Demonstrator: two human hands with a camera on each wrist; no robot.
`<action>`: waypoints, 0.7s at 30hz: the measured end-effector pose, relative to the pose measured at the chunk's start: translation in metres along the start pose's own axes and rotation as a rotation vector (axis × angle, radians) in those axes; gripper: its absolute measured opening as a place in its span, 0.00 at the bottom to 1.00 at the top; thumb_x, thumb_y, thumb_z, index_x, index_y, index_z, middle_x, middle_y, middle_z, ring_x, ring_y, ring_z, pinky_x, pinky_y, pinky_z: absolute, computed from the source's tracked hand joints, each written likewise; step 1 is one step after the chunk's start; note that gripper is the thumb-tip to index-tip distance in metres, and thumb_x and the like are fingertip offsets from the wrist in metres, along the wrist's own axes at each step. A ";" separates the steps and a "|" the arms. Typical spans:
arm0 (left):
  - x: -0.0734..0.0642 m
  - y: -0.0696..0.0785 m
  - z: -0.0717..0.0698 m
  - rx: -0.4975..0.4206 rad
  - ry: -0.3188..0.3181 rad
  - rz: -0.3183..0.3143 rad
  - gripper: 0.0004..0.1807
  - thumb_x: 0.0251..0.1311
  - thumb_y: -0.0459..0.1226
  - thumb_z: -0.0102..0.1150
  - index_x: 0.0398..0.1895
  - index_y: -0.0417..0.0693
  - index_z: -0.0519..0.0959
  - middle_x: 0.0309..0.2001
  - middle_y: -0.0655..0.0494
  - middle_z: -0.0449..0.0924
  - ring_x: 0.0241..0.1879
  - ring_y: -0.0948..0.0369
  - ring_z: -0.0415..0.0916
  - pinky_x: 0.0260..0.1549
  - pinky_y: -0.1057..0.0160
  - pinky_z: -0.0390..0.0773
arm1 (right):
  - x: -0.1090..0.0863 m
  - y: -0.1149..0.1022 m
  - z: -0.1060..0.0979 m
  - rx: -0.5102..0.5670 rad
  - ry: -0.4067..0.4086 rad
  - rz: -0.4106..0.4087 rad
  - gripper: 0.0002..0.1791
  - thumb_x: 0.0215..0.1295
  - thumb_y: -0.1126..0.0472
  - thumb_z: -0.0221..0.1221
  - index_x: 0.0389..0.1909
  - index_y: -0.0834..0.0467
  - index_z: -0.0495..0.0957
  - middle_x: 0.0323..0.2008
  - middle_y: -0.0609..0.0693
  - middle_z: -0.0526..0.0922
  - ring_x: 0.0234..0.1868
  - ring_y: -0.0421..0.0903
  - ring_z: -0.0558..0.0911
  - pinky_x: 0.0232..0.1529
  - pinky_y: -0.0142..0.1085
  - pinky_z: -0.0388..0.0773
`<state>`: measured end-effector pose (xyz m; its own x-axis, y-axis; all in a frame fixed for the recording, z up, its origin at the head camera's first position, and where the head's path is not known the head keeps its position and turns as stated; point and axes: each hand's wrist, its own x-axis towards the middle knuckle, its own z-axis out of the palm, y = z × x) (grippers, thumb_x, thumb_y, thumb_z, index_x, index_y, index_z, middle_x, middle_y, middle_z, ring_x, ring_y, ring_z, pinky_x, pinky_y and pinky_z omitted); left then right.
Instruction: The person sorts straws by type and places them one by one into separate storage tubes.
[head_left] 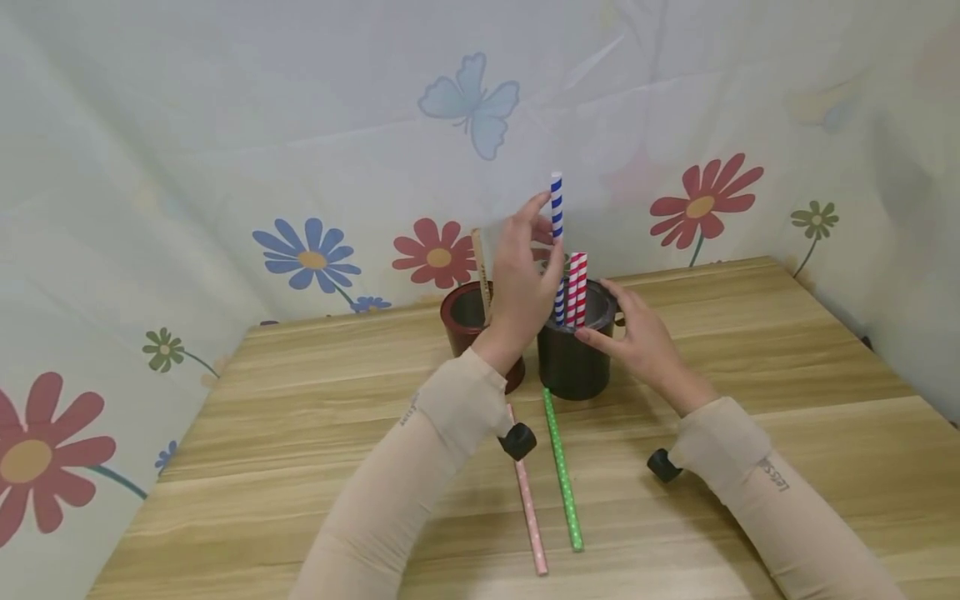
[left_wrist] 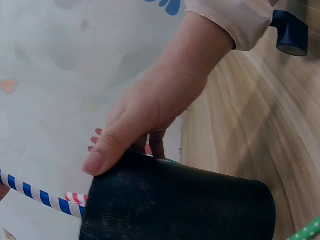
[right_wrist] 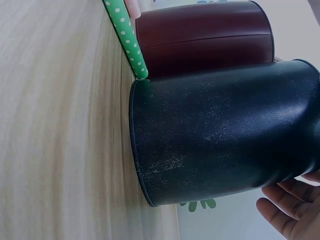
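Observation:
A paper straw with blue and white stripes (head_left: 557, 200) stands nearly upright, its lower part inside a black cylindrical container (head_left: 573, 367). My left hand (head_left: 521, 275) pinches this straw along its upper half, between thumb and fingers. In the left wrist view only a sliver of that hand shows at the edge, beside the striped straw (left_wrist: 45, 198). Two red-and-white striped straws (head_left: 577, 287) lean in the same container. My right hand (head_left: 645, 337) grips the container's rim from the right, the thumb at the front; the right wrist view shows its fingers against the dark wall (right_wrist: 225, 130).
Left of the black container stands a dark red one (head_left: 453, 321), partly behind my left arm, with a flat wooden stick (head_left: 482, 267) in it. A pink dotted straw (head_left: 531, 521) and a green dotted straw (head_left: 562, 471) lie on the wooden table (head_left: 300, 400). A flowered cloth (head_left: 337, 150) hangs behind.

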<state>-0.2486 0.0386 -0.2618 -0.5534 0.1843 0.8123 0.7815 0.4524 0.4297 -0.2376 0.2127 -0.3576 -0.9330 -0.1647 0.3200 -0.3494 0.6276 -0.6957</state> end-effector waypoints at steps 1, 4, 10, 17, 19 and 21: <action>-0.002 -0.001 0.001 0.003 -0.008 -0.007 0.26 0.64 0.31 0.55 0.65 0.38 0.63 0.44 0.42 0.73 0.44 0.55 0.75 0.43 0.71 0.81 | 0.000 0.000 0.000 0.002 -0.002 0.001 0.46 0.61 0.42 0.60 0.73 0.58 0.52 0.67 0.63 0.64 0.60 0.59 0.70 0.59 0.54 0.73; -0.008 -0.006 0.004 0.020 -0.035 -0.030 0.27 0.64 0.31 0.56 0.65 0.39 0.63 0.45 0.44 0.74 0.44 0.56 0.75 0.43 0.71 0.81 | 0.000 0.001 0.001 0.006 -0.002 0.001 0.47 0.61 0.42 0.61 0.73 0.58 0.52 0.68 0.63 0.64 0.60 0.59 0.70 0.59 0.54 0.73; -0.025 -0.017 0.012 0.055 -0.062 -0.040 0.26 0.61 0.30 0.58 0.63 0.38 0.66 0.43 0.44 0.75 0.41 0.57 0.77 0.41 0.70 0.82 | 0.001 0.001 0.001 0.003 0.005 -0.011 0.47 0.61 0.42 0.60 0.73 0.59 0.52 0.68 0.63 0.64 0.60 0.59 0.71 0.58 0.54 0.73; -0.041 -0.028 0.017 0.040 -0.096 -0.042 0.26 0.59 0.27 0.59 0.61 0.37 0.67 0.43 0.44 0.75 0.39 0.56 0.77 0.38 0.69 0.82 | 0.000 0.001 0.002 0.008 0.010 -0.018 0.47 0.61 0.42 0.60 0.73 0.60 0.53 0.68 0.64 0.64 0.60 0.59 0.71 0.57 0.54 0.74; -0.044 -0.030 0.019 0.032 -0.112 -0.049 0.25 0.60 0.27 0.58 0.61 0.36 0.67 0.43 0.43 0.75 0.39 0.56 0.76 0.38 0.68 0.82 | 0.000 0.001 0.002 0.008 0.016 -0.021 0.46 0.61 0.42 0.60 0.73 0.60 0.53 0.68 0.64 0.64 0.60 0.59 0.71 0.57 0.54 0.74; -0.047 -0.032 0.019 0.032 -0.128 -0.058 0.25 0.60 0.27 0.58 0.61 0.36 0.67 0.44 0.43 0.74 0.39 0.56 0.76 0.39 0.69 0.81 | 0.000 0.001 0.002 0.009 0.022 -0.024 0.46 0.61 0.42 0.60 0.73 0.60 0.53 0.68 0.63 0.64 0.60 0.58 0.71 0.57 0.53 0.74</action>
<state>-0.2529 0.0325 -0.3216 -0.6312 0.2662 0.7285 0.7387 0.4924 0.4602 -0.2385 0.2115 -0.3597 -0.9221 -0.1627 0.3511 -0.3728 0.6168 -0.6933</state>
